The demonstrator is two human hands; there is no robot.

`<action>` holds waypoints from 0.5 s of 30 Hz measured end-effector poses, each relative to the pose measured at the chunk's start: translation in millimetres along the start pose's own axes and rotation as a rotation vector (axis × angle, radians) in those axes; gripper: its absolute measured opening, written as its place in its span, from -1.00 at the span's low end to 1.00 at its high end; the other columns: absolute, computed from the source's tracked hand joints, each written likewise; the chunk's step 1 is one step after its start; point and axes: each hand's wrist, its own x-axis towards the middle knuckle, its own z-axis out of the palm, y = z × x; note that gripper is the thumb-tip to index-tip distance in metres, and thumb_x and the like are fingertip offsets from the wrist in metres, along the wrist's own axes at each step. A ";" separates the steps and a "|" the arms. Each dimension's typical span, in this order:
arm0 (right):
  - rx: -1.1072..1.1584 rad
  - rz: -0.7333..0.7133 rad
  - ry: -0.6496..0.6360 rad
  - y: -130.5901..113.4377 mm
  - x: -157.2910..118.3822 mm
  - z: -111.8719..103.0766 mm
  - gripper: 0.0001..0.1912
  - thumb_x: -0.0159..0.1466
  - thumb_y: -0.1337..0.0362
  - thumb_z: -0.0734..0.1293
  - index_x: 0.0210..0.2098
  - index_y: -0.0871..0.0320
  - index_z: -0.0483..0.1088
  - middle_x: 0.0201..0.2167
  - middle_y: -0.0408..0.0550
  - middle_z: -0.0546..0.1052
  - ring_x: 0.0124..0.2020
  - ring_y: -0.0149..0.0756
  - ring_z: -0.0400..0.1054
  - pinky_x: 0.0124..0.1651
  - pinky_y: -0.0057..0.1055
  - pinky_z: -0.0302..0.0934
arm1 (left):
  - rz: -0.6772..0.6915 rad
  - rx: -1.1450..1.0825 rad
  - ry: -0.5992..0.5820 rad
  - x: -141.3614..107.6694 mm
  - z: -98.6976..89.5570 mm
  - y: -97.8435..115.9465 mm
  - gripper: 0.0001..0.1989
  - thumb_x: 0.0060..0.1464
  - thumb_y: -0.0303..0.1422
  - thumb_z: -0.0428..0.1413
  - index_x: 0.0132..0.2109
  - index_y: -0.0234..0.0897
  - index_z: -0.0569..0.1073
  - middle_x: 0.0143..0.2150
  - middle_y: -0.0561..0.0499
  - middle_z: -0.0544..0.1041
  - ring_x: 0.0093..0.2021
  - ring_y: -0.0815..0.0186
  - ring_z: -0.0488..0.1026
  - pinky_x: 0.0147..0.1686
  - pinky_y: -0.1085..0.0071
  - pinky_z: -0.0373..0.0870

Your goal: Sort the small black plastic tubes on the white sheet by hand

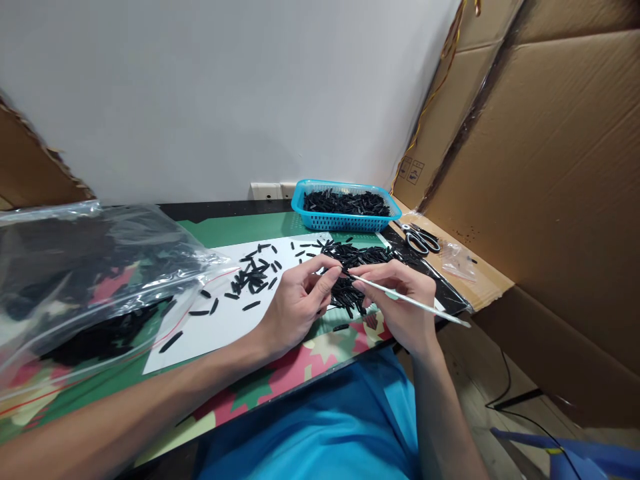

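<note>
My left hand (pixel 303 293) is closed in a pinch, thumb against forefinger, on a small black strip (pixel 345 271) that mostly hides behind the fingertips. Held like a pen, a slim white stick-like tool (pixel 425 307) slants through my right hand (pixel 400 300); its front end meets the black strip and its tail points to the lower right. Just beyond and beneath both hands lies a dense pile of black strips (pixel 367 255). More loose black strips (pixel 255 275) are scattered on a white sheet (pixel 200 339) left of my hands.
A blue basket (pixel 345 221) full of black strips stands by the wall. Scissors (pixel 420 240) and a small clear bag (pixel 457 261) lie to the right, near a cardboard wall (pixel 560 153). A large clear zip bag (pixel 145 233) with black contents covers the left side.
</note>
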 end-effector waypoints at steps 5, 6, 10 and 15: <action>-0.024 0.024 -0.001 -1.9 -1.0 -2.9 -0.86 0.28 0.25 0.60 -0.34 0.10 0.59 -0.16 -0.04 0.77 -0.58 -0.42 0.46 -0.51 -0.43 0.40 | 0.056 0.085 0.009 -0.4 1.4 2.0 -0.71 0.39 -0.08 0.15 -0.12 -0.24 0.49 -0.60 0.25 0.18 -0.61 0.50 0.13 -0.60 0.54 0.07; -0.025 0.032 -0.003 -2.2 -1.3 -3.2 -0.86 0.28 0.25 0.59 -0.34 0.10 0.59 -0.16 -0.04 0.77 -0.59 -0.41 0.46 -0.53 -0.43 0.39 | 0.070 0.109 0.014 -0.6 1.7 2.2 -0.71 0.40 -0.08 0.15 -0.12 -0.24 0.49 -0.59 0.24 0.20 -0.60 0.49 0.14 -0.59 0.54 0.08; -0.027 0.041 -0.013 -2.9 -2.0 -3.7 -0.85 0.29 0.23 0.59 -0.34 0.10 0.59 -0.15 -0.04 0.77 -0.59 -0.42 0.46 -0.54 -0.44 0.39 | 0.101 0.177 0.027 -1.5 2.0 1.8 -0.70 0.41 -0.09 0.12 -0.12 -0.24 0.49 -0.57 0.23 0.22 -0.58 0.47 0.19 -0.55 0.52 0.14; -0.064 -0.013 -0.026 -6.1 -1.9 -5.5 -0.85 0.30 0.25 0.58 -0.36 0.09 0.59 -0.20 -0.04 0.76 -0.45 -0.32 0.56 -0.38 -0.38 0.50 | 0.148 0.286 0.031 -3.5 1.2 0.8 -0.72 0.43 -0.12 0.10 -0.12 -0.23 0.51 -0.55 0.21 0.24 -0.55 0.45 0.19 -0.49 0.49 0.18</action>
